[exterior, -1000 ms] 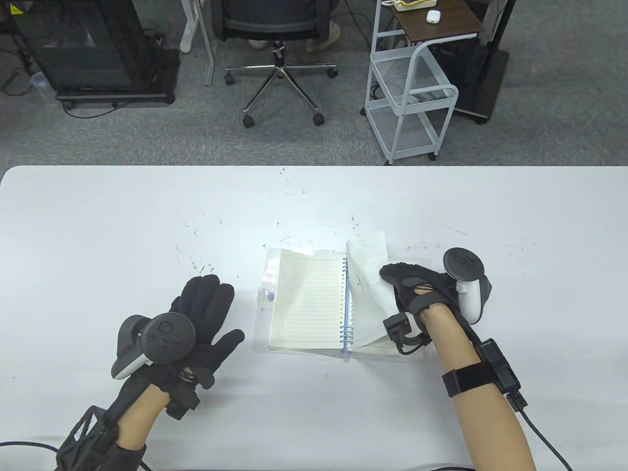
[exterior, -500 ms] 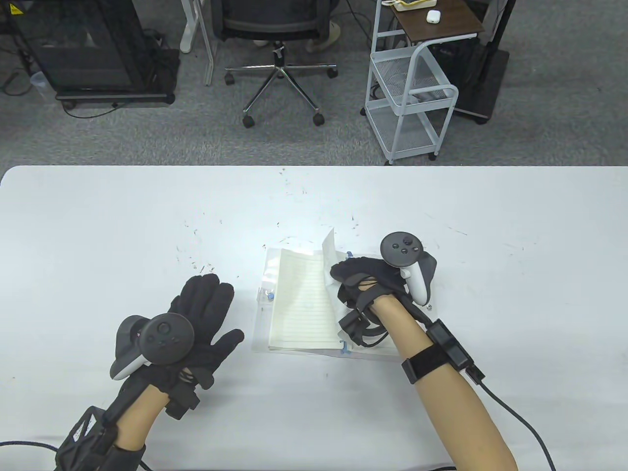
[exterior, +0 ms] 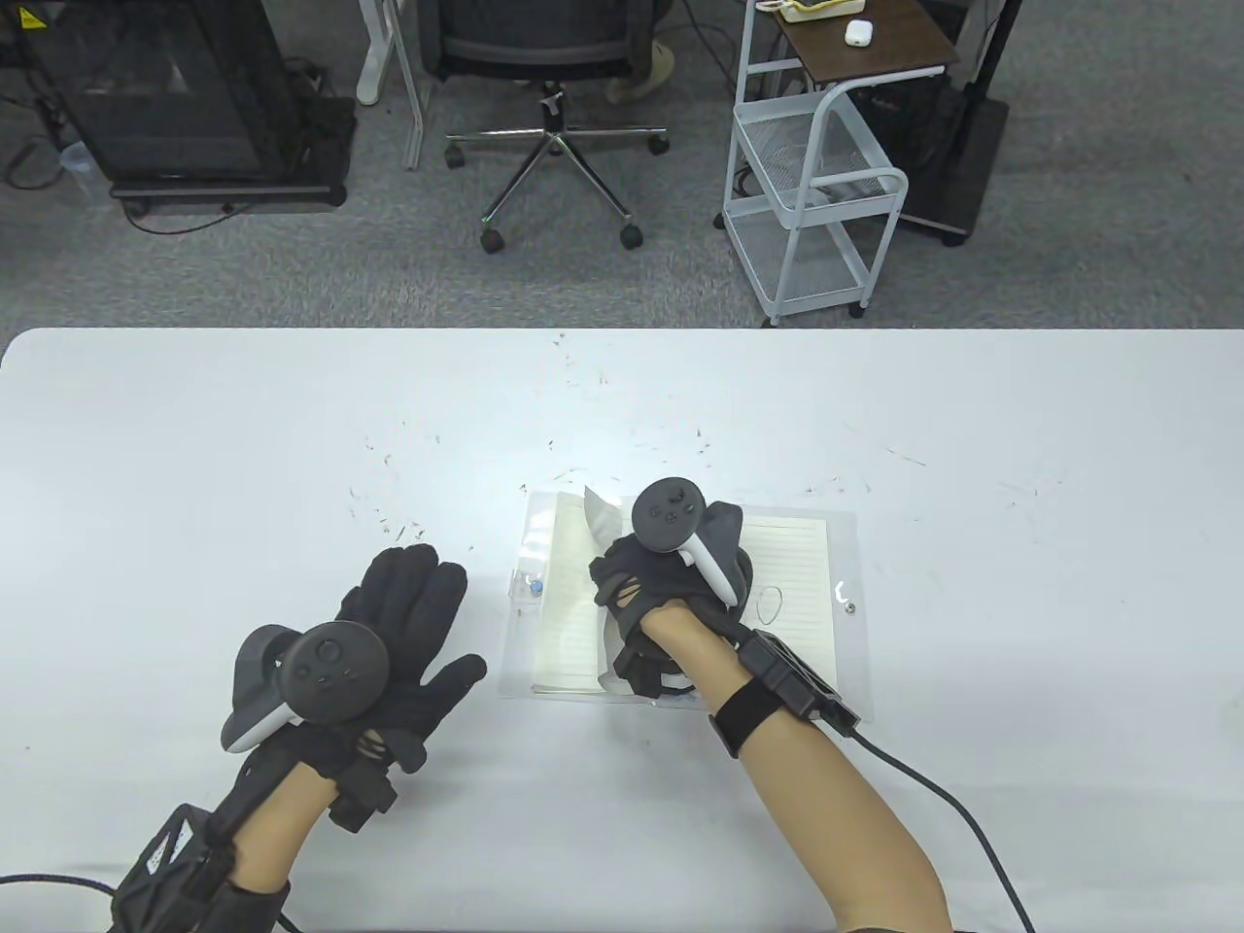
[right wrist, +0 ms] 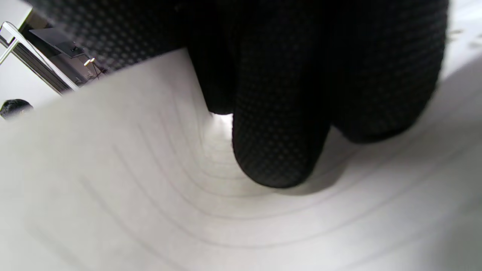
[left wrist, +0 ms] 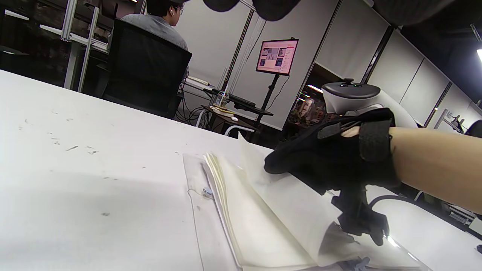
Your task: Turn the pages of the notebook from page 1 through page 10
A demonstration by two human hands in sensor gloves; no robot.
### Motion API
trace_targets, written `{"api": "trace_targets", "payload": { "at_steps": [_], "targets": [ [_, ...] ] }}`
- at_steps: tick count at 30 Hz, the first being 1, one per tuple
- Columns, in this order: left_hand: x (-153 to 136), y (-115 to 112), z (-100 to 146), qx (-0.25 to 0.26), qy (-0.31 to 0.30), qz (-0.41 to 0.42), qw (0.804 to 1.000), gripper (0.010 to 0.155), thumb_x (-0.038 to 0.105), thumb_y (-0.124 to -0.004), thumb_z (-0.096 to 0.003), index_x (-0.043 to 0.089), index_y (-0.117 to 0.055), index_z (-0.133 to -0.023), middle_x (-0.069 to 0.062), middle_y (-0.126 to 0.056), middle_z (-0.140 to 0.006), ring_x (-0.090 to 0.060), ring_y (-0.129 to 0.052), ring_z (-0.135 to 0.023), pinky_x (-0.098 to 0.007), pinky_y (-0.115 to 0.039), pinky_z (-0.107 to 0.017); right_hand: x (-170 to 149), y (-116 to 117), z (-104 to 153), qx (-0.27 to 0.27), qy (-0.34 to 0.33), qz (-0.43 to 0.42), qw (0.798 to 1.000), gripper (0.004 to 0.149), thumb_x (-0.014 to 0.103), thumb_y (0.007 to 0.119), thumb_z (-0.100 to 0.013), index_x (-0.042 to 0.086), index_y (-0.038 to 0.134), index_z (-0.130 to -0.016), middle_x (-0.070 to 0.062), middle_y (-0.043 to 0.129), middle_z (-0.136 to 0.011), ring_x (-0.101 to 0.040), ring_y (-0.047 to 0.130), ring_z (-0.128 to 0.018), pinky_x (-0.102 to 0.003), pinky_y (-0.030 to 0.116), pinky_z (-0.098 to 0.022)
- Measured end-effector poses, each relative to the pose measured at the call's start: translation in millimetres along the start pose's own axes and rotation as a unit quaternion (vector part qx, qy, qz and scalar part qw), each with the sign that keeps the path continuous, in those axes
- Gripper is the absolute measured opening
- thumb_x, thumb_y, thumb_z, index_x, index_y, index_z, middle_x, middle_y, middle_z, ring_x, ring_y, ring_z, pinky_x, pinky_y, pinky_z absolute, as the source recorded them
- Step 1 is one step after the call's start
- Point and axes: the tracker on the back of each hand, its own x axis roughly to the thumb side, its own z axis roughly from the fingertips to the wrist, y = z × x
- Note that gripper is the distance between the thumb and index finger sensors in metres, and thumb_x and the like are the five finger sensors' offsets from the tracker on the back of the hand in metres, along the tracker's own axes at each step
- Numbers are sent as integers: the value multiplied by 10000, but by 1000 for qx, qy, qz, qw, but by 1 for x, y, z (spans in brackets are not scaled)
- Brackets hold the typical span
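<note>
Near the lower middle of the table view lies the notebook (exterior: 680,607), spread flat on a white table (exterior: 194,437), its clear plastic cover showing at both sides. One page (exterior: 603,520) is mid-turn, bowed over from the right half toward the left, its top corner sticking up just above the right hand (exterior: 661,583). That hand sits over the spine with its fingers (right wrist: 275,143) on the curling sheet; the right wrist view shows a fingertip pressing into the bent, ruled paper, though whether a thumb pinches from behind cannot be told. On the exposed right-hand page a small pencilled loop (exterior: 768,603) is visible. How many pages are already over cannot be read from these pictures.

Paper this thin looks light, limp and easy to crease or tear at the rings, so it is best taken by its free outer edge or corner, lifted gently and laid down rather than dragged. Gloved fingertips may well slip or catch two sheets together.

Left of the notebook and apart from it, the left hand (exterior: 389,641) rests on the table with fingers spread, holding nothing. Small dark specks (exterior: 389,525) dot the table nearby. Beyond the table, along the top of the frame, stand an office chair (exterior: 554,58) and a white wire cart (exterior: 816,194).
</note>
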Motion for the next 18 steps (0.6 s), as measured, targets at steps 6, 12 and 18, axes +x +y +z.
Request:
{"api": "trace_targets", "payload": {
  "at_steps": [6, 12, 18],
  "targets": [
    [0, 0, 0, -2, 1, -1, 1000, 848, 682, -638, -459, 222, -421, -1138, -120, -299, -1194, -483, -269, -1144, -707, -395, -739, 5, 7, -4, 20, -3, -3, 1000, 457, 436, 845, -469, 86, 840, -761, -280, 942, -712, -250, 1141, -382, -424, 948, -262],
    [1, -1, -1, -5, 3, -1, 1000, 849, 682, -639, -458, 222, -421, -1138, -121, -299, -1193, -483, -269, -1144, -706, -395, -739, 3, 10, -5, 49, -15, -21, 998, 509, 484, 791, -494, 80, 799, -803, -287, 884, -768, -277, 1127, -411, -441, 935, -280],
    [1, -1, -1, -5, 3, -2, 1000, 849, 681, -639, -458, 222, -421, -1138, -120, -298, -1194, -484, -269, -1143, -706, -395, -739, -5, -3, 4, 53, -37, -70, 995, 549, 497, 767, -497, 68, 752, -840, -304, 831, -818, -329, 1100, -457, -484, 909, -308]
  ]
}}
